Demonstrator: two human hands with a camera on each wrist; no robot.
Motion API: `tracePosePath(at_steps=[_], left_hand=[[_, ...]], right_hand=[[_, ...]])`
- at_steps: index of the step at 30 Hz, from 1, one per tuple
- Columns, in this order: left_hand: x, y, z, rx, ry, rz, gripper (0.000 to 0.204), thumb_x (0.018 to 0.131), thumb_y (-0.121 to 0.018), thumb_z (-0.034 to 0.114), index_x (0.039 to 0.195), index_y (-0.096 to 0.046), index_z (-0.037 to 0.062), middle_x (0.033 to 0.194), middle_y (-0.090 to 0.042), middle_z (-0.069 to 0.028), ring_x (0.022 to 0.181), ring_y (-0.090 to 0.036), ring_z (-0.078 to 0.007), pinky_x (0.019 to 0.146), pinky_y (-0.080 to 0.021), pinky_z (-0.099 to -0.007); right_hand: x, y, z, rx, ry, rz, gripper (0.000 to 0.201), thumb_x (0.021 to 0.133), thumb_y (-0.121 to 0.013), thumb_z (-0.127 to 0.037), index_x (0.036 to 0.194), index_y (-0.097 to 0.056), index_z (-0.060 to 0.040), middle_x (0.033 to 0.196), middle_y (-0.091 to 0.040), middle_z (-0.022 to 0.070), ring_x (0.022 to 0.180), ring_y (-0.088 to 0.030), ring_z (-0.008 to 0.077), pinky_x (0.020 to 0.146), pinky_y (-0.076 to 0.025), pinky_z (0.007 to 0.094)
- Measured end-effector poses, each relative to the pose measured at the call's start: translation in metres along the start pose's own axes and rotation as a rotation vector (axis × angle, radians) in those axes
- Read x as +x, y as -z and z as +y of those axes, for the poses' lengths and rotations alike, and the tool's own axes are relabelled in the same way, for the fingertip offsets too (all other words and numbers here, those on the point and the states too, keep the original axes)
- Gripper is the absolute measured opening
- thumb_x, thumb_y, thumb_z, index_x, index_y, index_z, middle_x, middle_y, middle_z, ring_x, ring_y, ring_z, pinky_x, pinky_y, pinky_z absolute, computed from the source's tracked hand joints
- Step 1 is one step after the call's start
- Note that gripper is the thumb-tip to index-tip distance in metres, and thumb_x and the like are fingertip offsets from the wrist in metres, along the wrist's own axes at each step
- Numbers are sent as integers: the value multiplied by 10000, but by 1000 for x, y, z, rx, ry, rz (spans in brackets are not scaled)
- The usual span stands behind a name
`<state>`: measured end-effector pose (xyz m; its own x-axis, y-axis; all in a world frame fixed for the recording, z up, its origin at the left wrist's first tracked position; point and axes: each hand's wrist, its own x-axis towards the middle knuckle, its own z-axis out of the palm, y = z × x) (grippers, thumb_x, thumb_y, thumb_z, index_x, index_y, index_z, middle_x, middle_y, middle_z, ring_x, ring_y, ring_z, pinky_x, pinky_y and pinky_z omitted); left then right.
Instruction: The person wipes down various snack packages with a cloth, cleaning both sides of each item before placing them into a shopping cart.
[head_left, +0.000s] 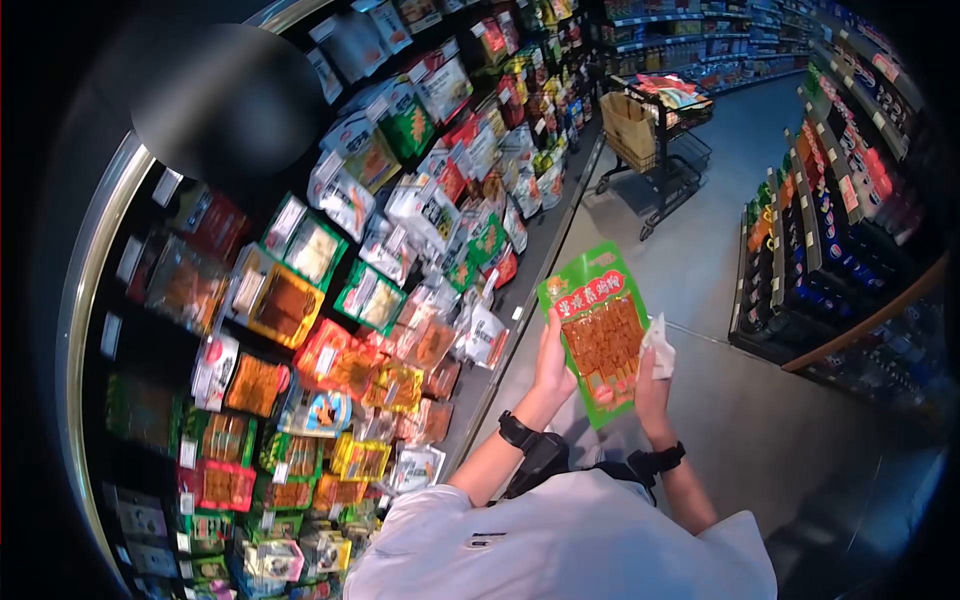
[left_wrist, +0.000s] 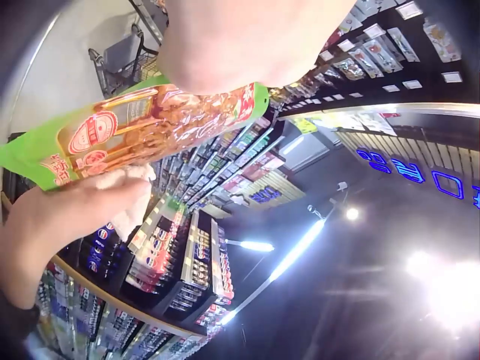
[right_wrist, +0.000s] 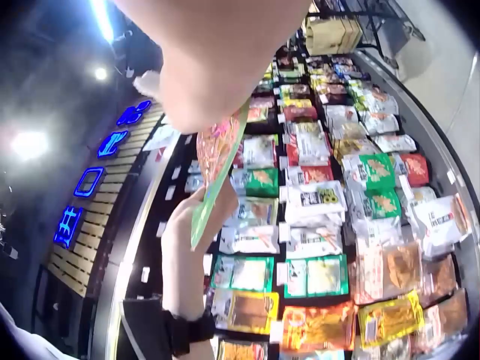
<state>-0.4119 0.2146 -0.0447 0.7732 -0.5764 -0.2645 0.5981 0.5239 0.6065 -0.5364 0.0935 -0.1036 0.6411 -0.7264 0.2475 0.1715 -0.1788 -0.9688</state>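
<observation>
Green, glossy film wraps the snack packet (head_left: pixel 598 330) that both hands hold upright between them, above the aisle floor (head_left: pixel 720 400) and just beside the chilled display shelf (head_left: pixel 300 300). The left hand (head_left: pixel 552 362) grips its left edge with fingers curled behind and the thumb at the front. The right hand (head_left: pixel 652 392) pinches the lower right edge, and a crumpled white paper scrap (head_left: pixel 660 345) is tucked against that same hand.

The film looks slick and thin, so I judge the packet could slide out of a light edge grip, most likely on the right side, where the fingers also have the scrap to manage. The scrap itself could drop to the floor if those fingers loosen. Squeezing harder could crease the flat packet or press on the brown pieces behind its clear window.

Farther out, the shelf carries rows of flat trays and soft pouches in green, orange, yellow and white, overlapping closely; a careless reach there could knock neighbours loose. A wire shopping cart (head_left: pixel 655 140) with a cardboard box stands well down the aisle, and dark bottles fill the rack (head_left: pixel 810 260) opposite.
</observation>
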Motion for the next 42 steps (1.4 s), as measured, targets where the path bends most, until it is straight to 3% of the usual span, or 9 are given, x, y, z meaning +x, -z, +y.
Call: tracePosePath(at_steps=[4,8,13,18,21,27,29,30,42], left_hand=[[56,-6,12,62,34,-83,499,1062,-425,465,1376,-469,80,1342,-578,-72,1236,-559,-190,1042,-476,-377],[128,14,22,242,42,-129,488,1079,-403,437,1363,-488,50,1324,-599,-64,1224,-555,-151,1054,-440,-354],[175,5,55,667,193,-129,1326,826,-781,534,1541,219,37,1506,-287,-219,1321,-430,-292,1051,-412,-432],[225,-7,38,596,54,-338,789,950,-693,377,1503,-198,109,1268,-469,-104,1134,-530,-203,916,-498,-366],[253,-12,38,230,175,-255,411,1034,-576,280,1366,-442,79,1175,-593,-39,1056,-612,-158,902,-530,-352],[302,-55,74,-120,500,-465,509,1034,-483,491,1323,-515,74,1218,-640,-83,1121,-640,-192,966,-521,-366],[319,-68,61,-122,551,-566,630,1026,-392,604,1359,-501,80,1243,-626,-74,1117,-625,-168,968,-506,-338],[341,-57,26,29,499,-511,651,1037,-374,596,1410,-467,70,1284,-596,-56,1137,-588,-151,978,-482,-309],[486,-191,-32,487,517,-584,762,1048,-236,603,1540,-267,21,1477,-449,-130,1339,-463,-197,1109,-390,-341]], right_hand=[[18,-7,25,331,-285,1,395,1032,-572,-247,1320,-535,21,1271,-600,84,1160,-548,144,1000,-433,319],[65,-15,20,-96,-125,-36,211,976,-661,-173,1104,-637,-7,1019,-660,37,929,-592,107,816,-490,295],[138,-54,0,-504,128,-26,132,889,-731,-133,904,-693,-7,762,-697,78,697,-670,172,656,-516,330],[157,-92,1,-932,201,-362,158,828,-760,-156,874,-709,-14,755,-713,136,688,-715,247,655,-531,361],[179,-103,-12,-614,123,-284,174,815,-763,-173,895,-705,-29,719,-681,132,692,-699,322,662,-540,385],[227,-92,25,-353,-67,124,396,918,-640,-173,1237,-572,51,1213,-580,203,1122,-597,310,943,-474,407],[256,-113,14,-621,268,-62,575,972,-541,-198,1462,-384,58,1499,-379,287,1419,-354,415,1167,-277,455],[255,-134,10,-410,150,1,584,1010,-460,-240,1512,-341,33,1590,-262,272,1498,-188,439,1220,-154,465],[463,-20,54,-440,352,15,546,945,-532,-140,1449,-435,46,1530,-388,248,1453,-333,380,1193,-244,431]])
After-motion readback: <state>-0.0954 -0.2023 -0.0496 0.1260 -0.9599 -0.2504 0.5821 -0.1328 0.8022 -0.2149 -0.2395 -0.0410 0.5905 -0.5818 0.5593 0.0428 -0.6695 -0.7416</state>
